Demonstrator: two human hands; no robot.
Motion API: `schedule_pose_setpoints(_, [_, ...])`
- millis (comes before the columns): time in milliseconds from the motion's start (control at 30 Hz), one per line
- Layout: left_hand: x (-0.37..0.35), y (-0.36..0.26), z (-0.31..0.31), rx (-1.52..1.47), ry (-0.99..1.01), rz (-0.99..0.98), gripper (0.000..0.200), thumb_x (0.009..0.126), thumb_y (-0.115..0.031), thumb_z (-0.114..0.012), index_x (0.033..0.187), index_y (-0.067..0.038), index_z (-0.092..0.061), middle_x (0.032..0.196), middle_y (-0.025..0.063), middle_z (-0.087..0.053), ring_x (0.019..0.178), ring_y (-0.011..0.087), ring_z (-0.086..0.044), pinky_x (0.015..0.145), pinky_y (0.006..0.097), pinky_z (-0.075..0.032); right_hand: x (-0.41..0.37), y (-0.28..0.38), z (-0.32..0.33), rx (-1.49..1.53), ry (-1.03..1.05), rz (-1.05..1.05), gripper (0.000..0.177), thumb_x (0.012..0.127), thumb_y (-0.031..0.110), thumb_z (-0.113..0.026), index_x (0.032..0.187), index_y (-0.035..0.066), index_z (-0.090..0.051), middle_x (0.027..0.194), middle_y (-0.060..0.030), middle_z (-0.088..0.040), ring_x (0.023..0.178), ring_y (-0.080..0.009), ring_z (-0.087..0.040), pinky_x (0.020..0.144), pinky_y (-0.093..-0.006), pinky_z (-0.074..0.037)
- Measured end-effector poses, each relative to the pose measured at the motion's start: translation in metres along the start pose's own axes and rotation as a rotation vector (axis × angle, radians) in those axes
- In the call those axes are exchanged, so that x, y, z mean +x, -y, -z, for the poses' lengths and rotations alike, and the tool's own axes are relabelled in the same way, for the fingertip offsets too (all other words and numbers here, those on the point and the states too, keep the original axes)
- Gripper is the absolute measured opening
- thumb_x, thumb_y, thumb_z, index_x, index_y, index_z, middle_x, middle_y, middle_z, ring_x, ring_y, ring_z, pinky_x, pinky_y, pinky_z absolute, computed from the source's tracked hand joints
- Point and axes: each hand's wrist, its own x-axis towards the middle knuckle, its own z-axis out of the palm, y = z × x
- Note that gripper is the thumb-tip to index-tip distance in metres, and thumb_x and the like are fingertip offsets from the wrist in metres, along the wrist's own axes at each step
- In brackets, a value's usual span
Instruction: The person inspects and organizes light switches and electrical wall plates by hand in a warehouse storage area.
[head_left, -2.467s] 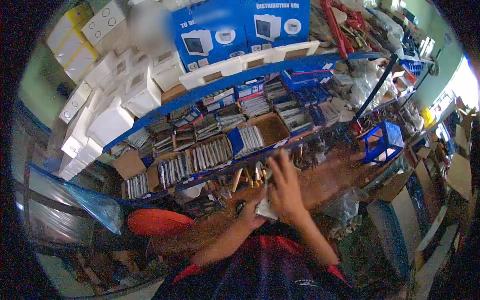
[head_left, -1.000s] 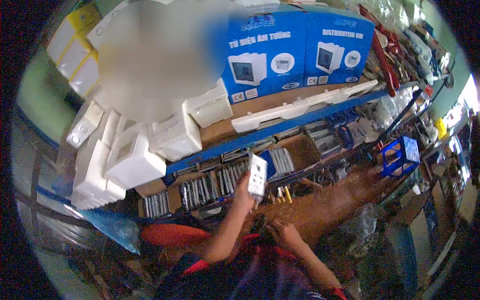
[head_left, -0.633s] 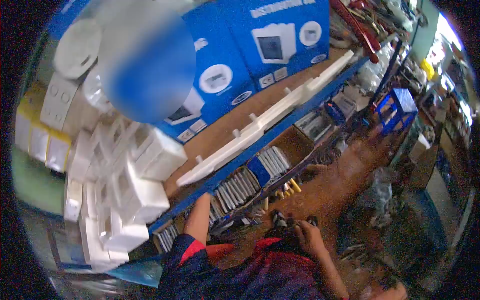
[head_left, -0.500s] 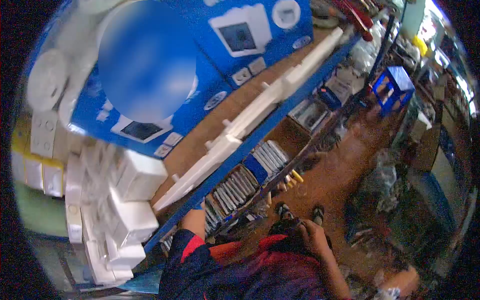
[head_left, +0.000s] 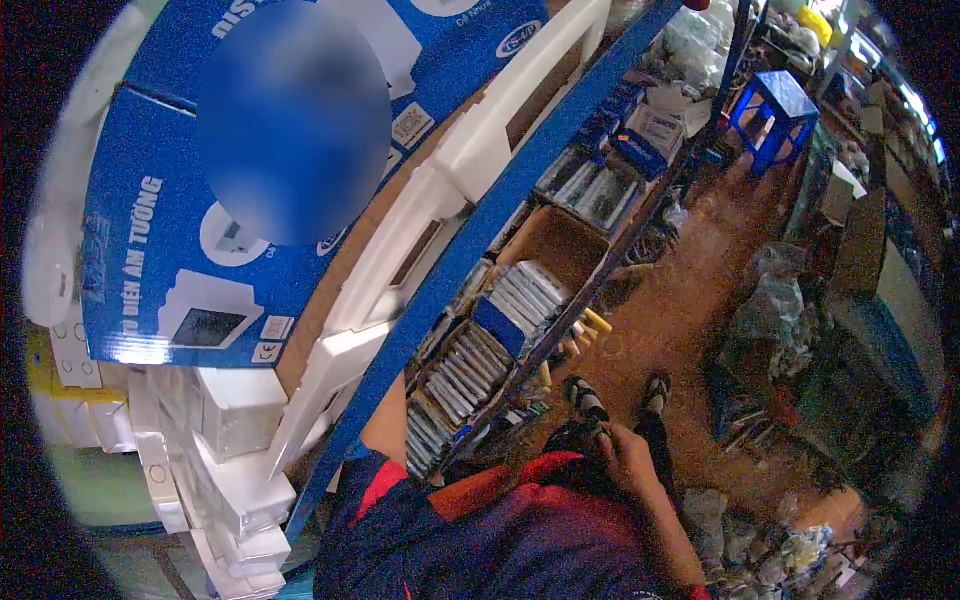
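Note:
My right hand (head_left: 628,457) is low in front of my body, above my feet. Its fingers are curled round something small and dark that I cannot make out. My left forearm (head_left: 386,432) reaches up beside the blue shelf edge (head_left: 430,290), which hides the hand. Nearest to that arm, white plastic frames (head_left: 385,245) lie end to end along the shelf. Behind them stand blue printed cartons (head_left: 180,270), with pictures of a white electrical box. Below the edge, a lower shelf holds packed rows of flat, pale packets (head_left: 465,375).
White boxes (head_left: 240,410) are stacked at the left. An open brown carton (head_left: 555,245) sits on the lower shelf. A blue plastic stool (head_left: 775,115) stands farther down the aisle floor (head_left: 650,300). Plastic bags (head_left: 775,300) and cardboard (head_left: 860,240) crowd the right side.
My view has shifted, so the cartons and white frames show from another angle and look larger. My right hand stays low, with its fingers still curled.

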Motion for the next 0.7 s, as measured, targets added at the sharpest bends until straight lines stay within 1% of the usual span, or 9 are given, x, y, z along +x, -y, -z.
schedule_pose_setpoints(33, [0.000,-0.004,0.000,-0.002,0.020,0.052,0.031,0.074,0.003,-0.054,0.103,-0.004,-0.060,0.102,0.0156,-0.058,0.099,0.0315,-0.054,0.088,0.0388,-0.041,0.000,0.000,-0.001,0.004,-0.015,0.013,0.016,0.086,0.017,-0.054,0.092,0.002,-0.054,0.084,-0.0218,-0.061,0.077,-0.0397,-0.059,0.064,-0.0431,-0.048])
schedule_pose_setpoints(133, [-0.002,0.007,-0.015,0.091,-0.152,0.045,0.029,0.071,0.005,-0.055,0.098,-0.004,-0.060,0.098,0.0150,-0.058,0.093,0.0294,-0.055,0.085,0.0374,-0.042,0.001,-0.001,-0.002,0.006,-0.055,0.032,0.017,0.086,0.017,-0.054,0.093,0.001,-0.055,0.085,-0.0219,-0.061,0.078,-0.0396,-0.059,0.065,-0.0431,-0.048])
schedule_pose_setpoints(233, [0.003,0.022,-0.027,-0.050,-0.052,0.170,0.030,0.069,0.009,-0.053,0.096,-0.005,-0.059,0.095,0.0149,-0.057,0.090,0.0272,-0.055,0.081,0.0367,-0.043,0.001,-0.001,-0.005,0.007,-0.045,0.015,0.019,0.086,0.017,-0.054,0.096,0.001,-0.056,0.088,-0.0216,-0.061,0.079,-0.0391,-0.060,0.067,-0.0428,-0.049])
schedule_pose_setpoints(333, [0.008,0.068,-0.041,0.081,0.106,0.040,0.035,0.070,0.010,-0.047,0.102,-0.004,-0.054,0.094,0.0155,-0.056,0.090,0.0261,-0.054,0.078,0.0362,-0.043,0.003,0.002,-0.005,0.024,-0.021,-0.013,0.021,0.087,0.017,-0.053,0.099,0.001,-0.056,0.090,-0.0209,-0.062,0.081,-0.0383,-0.060,0.069,-0.0420,-0.049])
schedule_pose_setpoints(400, [0.010,0.037,-0.029,-0.013,0.289,0.275,0.041,0.070,0.009,-0.044,0.108,-0.006,-0.048,0.094,0.0158,-0.056,0.091,0.0265,-0.054,0.077,0.0369,-0.043,0.003,0.003,-0.005,0.026,-0.016,-0.031,0.021,0.087,0.017,-0.053,0.101,0.001,-0.057,0.090,-0.0205,-0.062,0.082,-0.0378,-0.060,0.071,-0.0416,-0.049])
schedule_pose_setpoints(467, [0.011,0.046,-0.035,-0.030,0.347,0.346,0.046,0.070,0.008,-0.043,0.113,-0.007,-0.044,0.094,0.0161,-0.055,0.092,0.0274,-0.053,0.077,0.0378,-0.043,0.002,-0.004,-0.008,0.012,-0.015,-0.030,0.021,0.087,0.017,-0.053,0.100,0.002,-0.057,0.092,-0.0201,-0.062,0.083,-0.0375,-0.060,0.072,-0.0413,-0.049])
schedule_pose_setpoints(600, [0.021,0.109,-0.074,0.054,0.206,0.150,0.050,0.070,0.006,-0.044,0.117,-0.009,-0.041,0.098,0.0173,-0.055,0.095,0.0300,-0.052,0.081,0.0391,-0.042,0.001,-0.006,-0.008,-0.001,-0.023,-0.043,0.022,0.087,0.018,-0.053,0.101,0.002,-0.057,0.093,-0.0196,-0.062,0.084,-0.0371,-0.060,0.074,-0.0411,-0.049])
schedule_pose_setpoints(633, [0.022,0.104,-0.073,0.068,0.166,0.104,0.050,0.070,0.006,-0.044,0.117,-0.010,-0.042,0.099,0.0176,-0.054,0.096,0.0306,-0.052,0.082,0.0394,-0.041,0.001,-0.005,-0.008,-0.004,-0.018,-0.063,0.022,0.087,0.017,-0.053,0.101,0.001,-0.057,0.093,-0.0203,-0.062,0.085,-0.0373,-0.060,0.074,-0.0409,-0.048])
schedule_pose_setpoints(700, [0.021,0.094,-0.071,0.044,0.211,0.220,0.047,0.071,0.005,-0.045,0.117,-0.006,-0.042,0.105,0.0199,-0.052,0.099,0.0332,-0.051,0.085,0.0400,-0.040,0.001,-0.002,-0.008,-0.009,-0.006,-0.103,0.022,0.087,0.014,-0.052,0.102,-0.001,-0.057,0.093,-0.0218,-0.061,0.088,-0.0378,-0.059,0.074,-0.0405,-0.047])
